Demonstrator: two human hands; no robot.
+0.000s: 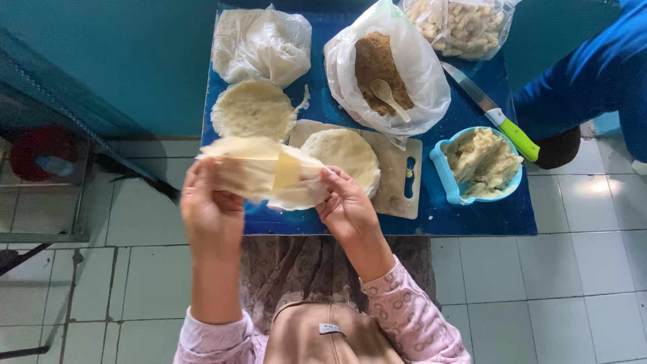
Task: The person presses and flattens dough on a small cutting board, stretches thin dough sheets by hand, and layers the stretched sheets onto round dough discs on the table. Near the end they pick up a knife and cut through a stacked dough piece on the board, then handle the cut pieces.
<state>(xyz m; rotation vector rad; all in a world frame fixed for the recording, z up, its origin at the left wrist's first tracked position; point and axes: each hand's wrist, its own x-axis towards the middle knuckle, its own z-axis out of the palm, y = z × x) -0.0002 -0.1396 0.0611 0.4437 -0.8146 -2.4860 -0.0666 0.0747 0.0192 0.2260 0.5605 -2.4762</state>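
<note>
I pinch one wrapper (266, 172) in left hand (212, 212) and right hand (347, 205) | above board (401, 182) | nothing filled yet; filling bowl (441, 172) right of board looks untouched

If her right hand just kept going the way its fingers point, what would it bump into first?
The right hand already pinches the thin wrapper, fingers aimed up and left. Straight on, beyond it, probably the round wrapper stack on the blue table, though depth is unclear.
</note>
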